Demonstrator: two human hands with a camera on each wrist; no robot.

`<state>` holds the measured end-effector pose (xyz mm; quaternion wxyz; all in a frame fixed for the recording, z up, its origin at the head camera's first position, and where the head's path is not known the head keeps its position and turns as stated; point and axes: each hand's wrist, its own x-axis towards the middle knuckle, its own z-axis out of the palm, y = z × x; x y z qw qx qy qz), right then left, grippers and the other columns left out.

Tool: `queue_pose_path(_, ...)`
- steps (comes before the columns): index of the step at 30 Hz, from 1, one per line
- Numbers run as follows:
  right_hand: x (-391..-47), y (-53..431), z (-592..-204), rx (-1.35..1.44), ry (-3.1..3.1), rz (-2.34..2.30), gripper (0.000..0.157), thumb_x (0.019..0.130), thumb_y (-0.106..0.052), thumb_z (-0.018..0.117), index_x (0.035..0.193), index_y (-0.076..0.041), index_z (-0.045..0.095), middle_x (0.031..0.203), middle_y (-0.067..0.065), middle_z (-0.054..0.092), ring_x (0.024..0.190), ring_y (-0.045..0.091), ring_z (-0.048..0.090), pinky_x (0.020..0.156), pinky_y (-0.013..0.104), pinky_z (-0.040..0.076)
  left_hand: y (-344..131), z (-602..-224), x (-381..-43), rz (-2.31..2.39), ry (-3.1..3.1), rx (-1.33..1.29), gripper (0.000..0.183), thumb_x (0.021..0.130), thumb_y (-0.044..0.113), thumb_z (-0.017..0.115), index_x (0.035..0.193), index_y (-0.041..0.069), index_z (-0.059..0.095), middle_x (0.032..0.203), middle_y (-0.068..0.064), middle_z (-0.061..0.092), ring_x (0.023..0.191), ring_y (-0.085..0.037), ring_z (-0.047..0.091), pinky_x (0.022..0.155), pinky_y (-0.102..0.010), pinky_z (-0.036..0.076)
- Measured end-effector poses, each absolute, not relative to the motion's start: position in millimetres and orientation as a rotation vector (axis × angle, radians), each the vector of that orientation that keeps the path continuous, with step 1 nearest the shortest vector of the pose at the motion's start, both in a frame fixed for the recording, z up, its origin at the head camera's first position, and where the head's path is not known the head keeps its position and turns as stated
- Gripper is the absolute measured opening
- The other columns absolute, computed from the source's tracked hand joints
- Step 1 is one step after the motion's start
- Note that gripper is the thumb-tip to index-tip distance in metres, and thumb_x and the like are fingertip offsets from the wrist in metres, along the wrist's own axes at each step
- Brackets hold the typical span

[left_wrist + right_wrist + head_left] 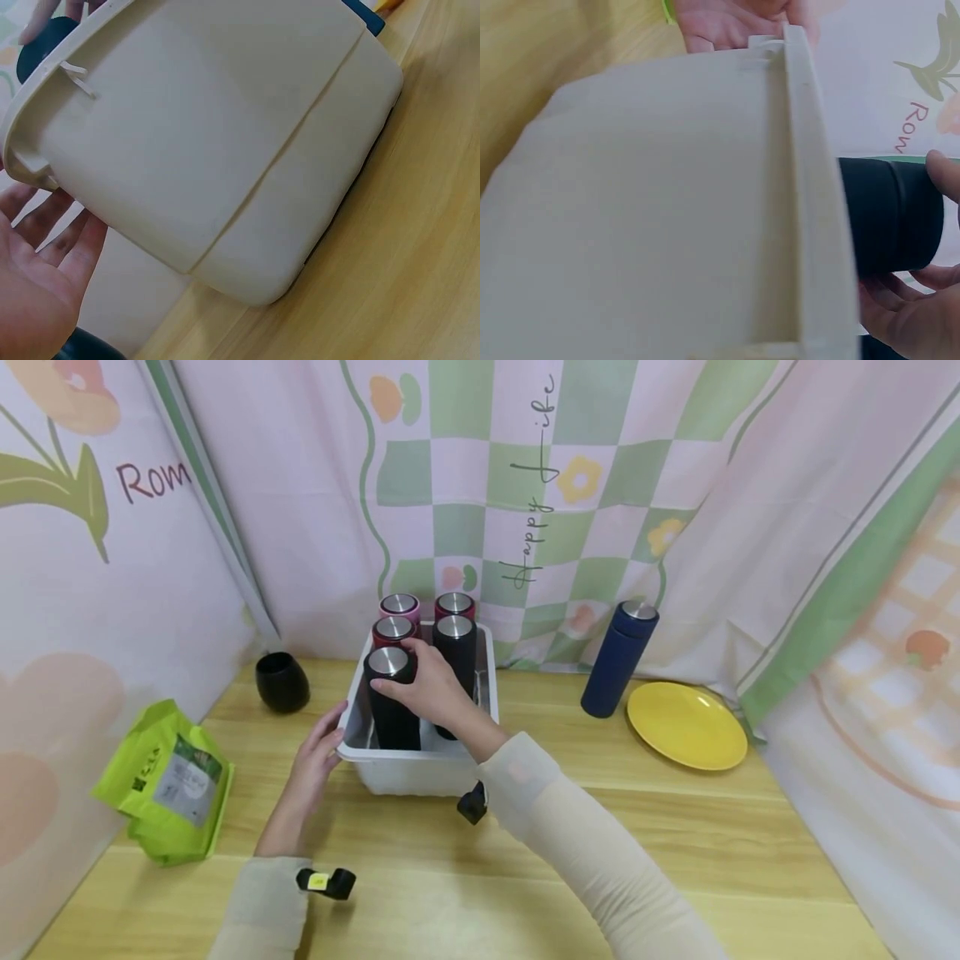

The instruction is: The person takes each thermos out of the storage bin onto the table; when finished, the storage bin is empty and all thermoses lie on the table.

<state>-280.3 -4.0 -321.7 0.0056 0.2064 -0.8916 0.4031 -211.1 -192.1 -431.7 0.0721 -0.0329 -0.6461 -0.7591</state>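
Note:
A white bin [427, 777] on the wooden table holds several thermos flasks with silver lid tops. My right hand [438, 689] grips the upper part of the front-left black thermos flask [396, 722], thumb at the near side and fingers beyond. In the right wrist view this flask [889, 214] rises above the bin's rim. My left hand [45, 270] touches the bin's left side under the rim, its fingers fairly straight. Behind the held flask stand a red flask [393, 628] and a pink one [400, 604]; another black flask [461, 652] and a second red one [455, 604] are to the right.
A dark blue flask [618, 664] stands right of the bin, beside a yellow plate [686, 727]. At the left are a black cup [282, 682] and a bright green pouch [172, 785]. Patterned curtains [525, 510] border the table at the back and sides.

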Motion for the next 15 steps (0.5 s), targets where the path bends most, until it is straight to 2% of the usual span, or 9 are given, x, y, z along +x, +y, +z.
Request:
queue_pose_path(10, -279.4, -7.1, -327.0, 0.581, -2.742, 1.374, 0.076, 0.083, -0.038, 0.078, 0.143, -0.007, 0.042, 0.140, 0.014, 0.048, 0.124, 0.026, 0.047, 0.101, 0.043, 0.041, -192.9, -432.1, -211.3, -2.264, -1.965, -0.109, 0.050, 0.103, 0.010, 0.038, 0.149, -0.006, 0.026, 0.150, -0.021, 0.028, 0.122, -0.016, 0.039, 0.100, -0.029, 0.040)
queue_pose_path(15, -278.4, -6.0, -325.0, 0.560, -2.737, 1.360, 0.076, 0.082, -0.038, 0.079, 0.142, -0.007, 0.045, 0.138, 0.014, 0.050, 0.122, 0.025, 0.049, 0.100, 0.042, 0.042, -193.7, -433.0, -212.0, -2.266, -1.977, -0.094, 0.051, 0.103, 0.010, 0.038, 0.150, -0.005, 0.026, 0.151, -0.019, 0.028, 0.126, -0.018, 0.037, 0.105, -0.039, 0.036)
